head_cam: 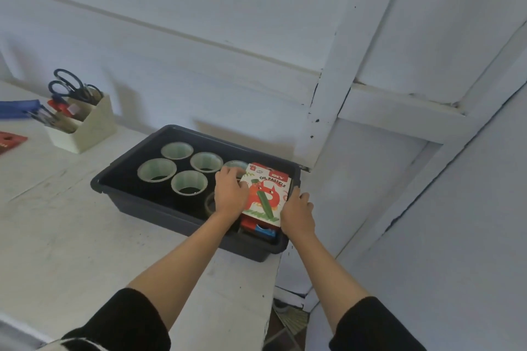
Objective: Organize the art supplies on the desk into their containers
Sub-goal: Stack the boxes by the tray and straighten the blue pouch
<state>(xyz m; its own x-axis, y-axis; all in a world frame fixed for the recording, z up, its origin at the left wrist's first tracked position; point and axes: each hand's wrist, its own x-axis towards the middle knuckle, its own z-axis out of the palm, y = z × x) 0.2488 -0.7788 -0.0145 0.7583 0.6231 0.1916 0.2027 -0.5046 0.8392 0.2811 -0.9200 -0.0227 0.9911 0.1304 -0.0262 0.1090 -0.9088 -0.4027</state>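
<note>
A: Where is the pastel box (pixel 266 196) at this point?

B: At the right end of the dark bin (pixel 148 205), lying tilted on top of other packets there. The left hand (pixel 229 194) presses its fingers on the box's left edge, and the right hand (pixel 296 212) curls around the box's right edge at the bin's rim. Both are clamped on the box, one on each side.

A: What could go wrong?

B: The bin sits at the counter's (pixel 85 236) right end, with its near right corner close to the edge. A hard push down on that side could likely tip or slide the bin off. The box also rests on an uneven pile, so it may not settle flat and could slip when released.

A: Anything nearby at risk?

B: The pale green cups (pixel 188 186) stand just left of the left hand. They look thin and light, with fluted walls, so a nudge from the wrist could topple one.

A: And the materials?

B: The box is glossy printed card, flat and rectangular. The bin is smooth hard plastic with rounded corners. The counter is white painted wood, scuffed. Far left, a cream plastic holder (pixel 85 128) carries scissors (pixel 70 87) and pens.
</note>
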